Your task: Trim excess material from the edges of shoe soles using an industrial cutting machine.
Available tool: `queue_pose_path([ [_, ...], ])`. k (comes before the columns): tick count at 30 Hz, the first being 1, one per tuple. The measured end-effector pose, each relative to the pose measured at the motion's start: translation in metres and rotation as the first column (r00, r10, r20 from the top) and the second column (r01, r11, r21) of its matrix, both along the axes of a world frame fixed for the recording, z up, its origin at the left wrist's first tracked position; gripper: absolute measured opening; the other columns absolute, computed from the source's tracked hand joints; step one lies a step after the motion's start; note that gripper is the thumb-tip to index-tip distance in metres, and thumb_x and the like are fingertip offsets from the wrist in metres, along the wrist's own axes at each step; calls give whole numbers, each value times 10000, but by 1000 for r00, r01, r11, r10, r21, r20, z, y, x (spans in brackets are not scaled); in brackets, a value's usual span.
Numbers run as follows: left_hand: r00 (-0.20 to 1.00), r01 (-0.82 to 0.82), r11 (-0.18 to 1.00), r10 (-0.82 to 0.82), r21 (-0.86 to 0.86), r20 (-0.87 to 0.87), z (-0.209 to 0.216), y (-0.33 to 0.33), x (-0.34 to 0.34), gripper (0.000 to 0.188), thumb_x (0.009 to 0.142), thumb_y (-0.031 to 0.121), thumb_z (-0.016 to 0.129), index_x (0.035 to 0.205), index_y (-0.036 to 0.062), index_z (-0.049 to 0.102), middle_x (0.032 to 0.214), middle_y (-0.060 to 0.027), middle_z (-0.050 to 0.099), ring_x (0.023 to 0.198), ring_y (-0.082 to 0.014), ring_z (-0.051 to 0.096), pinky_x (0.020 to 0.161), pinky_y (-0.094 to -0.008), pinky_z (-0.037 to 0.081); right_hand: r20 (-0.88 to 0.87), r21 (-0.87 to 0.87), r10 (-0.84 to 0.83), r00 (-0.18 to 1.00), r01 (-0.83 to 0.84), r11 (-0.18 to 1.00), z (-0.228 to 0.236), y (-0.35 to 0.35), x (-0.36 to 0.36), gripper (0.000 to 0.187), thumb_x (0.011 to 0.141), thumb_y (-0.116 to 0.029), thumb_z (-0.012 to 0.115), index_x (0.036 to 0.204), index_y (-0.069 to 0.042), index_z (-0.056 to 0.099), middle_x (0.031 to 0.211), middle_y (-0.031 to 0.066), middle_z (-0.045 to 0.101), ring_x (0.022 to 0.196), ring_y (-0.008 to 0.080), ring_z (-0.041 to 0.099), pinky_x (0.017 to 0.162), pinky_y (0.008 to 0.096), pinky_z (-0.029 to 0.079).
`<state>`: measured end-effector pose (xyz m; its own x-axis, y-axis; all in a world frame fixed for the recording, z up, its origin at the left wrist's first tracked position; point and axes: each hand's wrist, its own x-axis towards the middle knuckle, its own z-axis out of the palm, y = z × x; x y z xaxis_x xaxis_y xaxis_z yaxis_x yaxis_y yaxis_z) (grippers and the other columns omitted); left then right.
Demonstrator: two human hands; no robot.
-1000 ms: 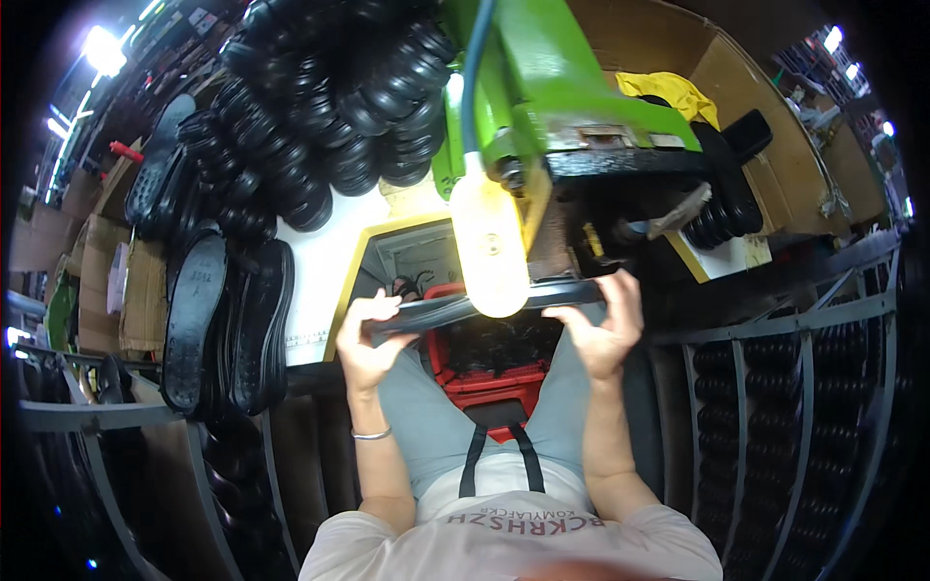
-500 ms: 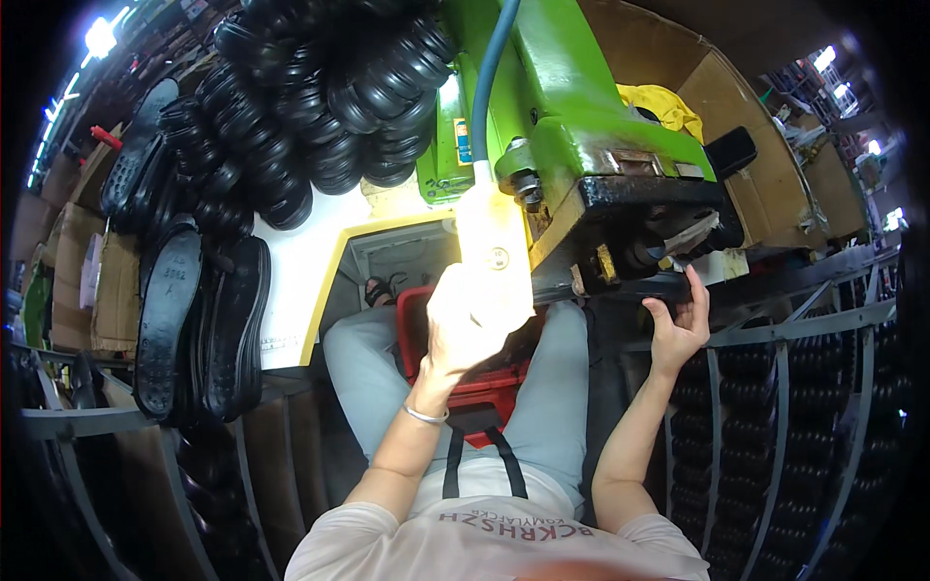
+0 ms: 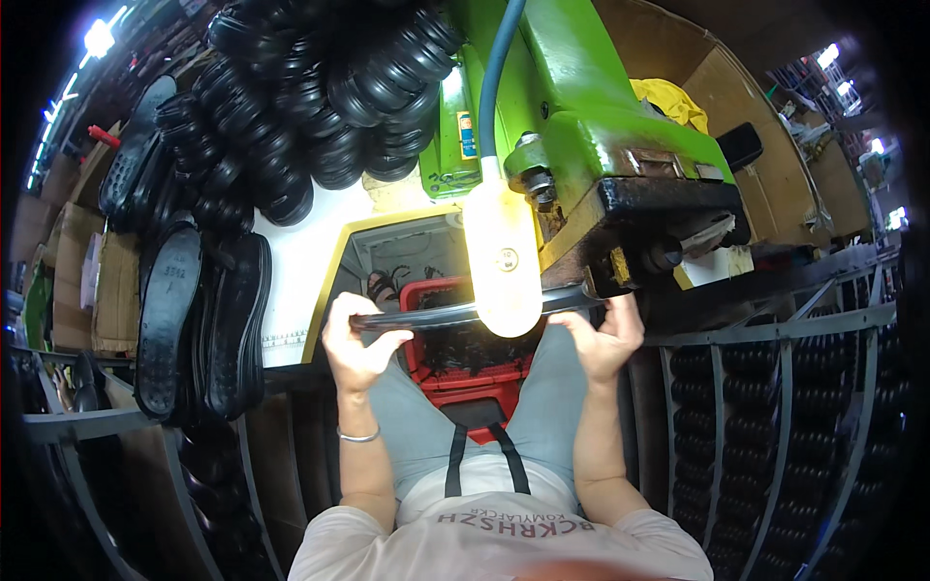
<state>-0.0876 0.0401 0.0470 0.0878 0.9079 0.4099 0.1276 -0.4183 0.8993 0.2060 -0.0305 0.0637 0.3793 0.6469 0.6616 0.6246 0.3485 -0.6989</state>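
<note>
Both hands are closed on one black sole [image 3: 436,318], seen nearly edge-on at the centre of the frame: the left hand [image 3: 360,341] pinches its left end, fingers over the far side and thumb toward the wearer, while the right hand [image 3: 603,339] grips near its right end, thumb low and fingertips partly hidden. The sole spans the gap between the hands, its long axis running almost level across the picture, the right end slightly higher. A glowing lamp [image 3: 504,261] hides its middle. The right hand is the nearer one to the dark machine head [image 3: 649,215], which hangs just above and right of centre; the sole's right end reaches in at the head's lower edge, and whether they touch cannot be told. The left hand is well apart from the head, near the white table [image 3: 289,290] with its yellow edge. Below the sole, at centre, is a red bin [image 3: 484,395]. Farther out, a green machine body [image 3: 620,145] fills the upper right of centre, and piled black soles [image 3: 291,116] crowd the upper left.
</note>
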Motion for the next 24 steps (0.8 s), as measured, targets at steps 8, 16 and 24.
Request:
queue_pose_path([
  [8,910,61,998,-69,-31,-408,-35,1,-23,369,609,26,846,829,26,549,823,-108,599,703,-231,616,635,-300,496,151,125,61,987,-80,989,10,17,-39,497,570,-54,890,1002,40,664,916,139,676,781,271,664,690,321,545],
  [16,953,32,919,90,393,-288,-2,-11,107,358,691,154,806,988,27,649,948,-144,649,863,-328,616,784,-405,484,143,118,42,989,-60,991,-2,16,-36,548,547,-70,905,1012,85,659,877,182,675,775,273,677,718,325,548],
  [24,847,313,937,-200,-158,492,-67,-26,144,504,738,115,841,1118,8,528,1028,-60,598,949,-170,590,878,-297,476,-780,-180,212,589,-536,825,-150,18,9,557,710,43,714,1252,21,588,972,51,645,935,139,600,861,267,470],
])
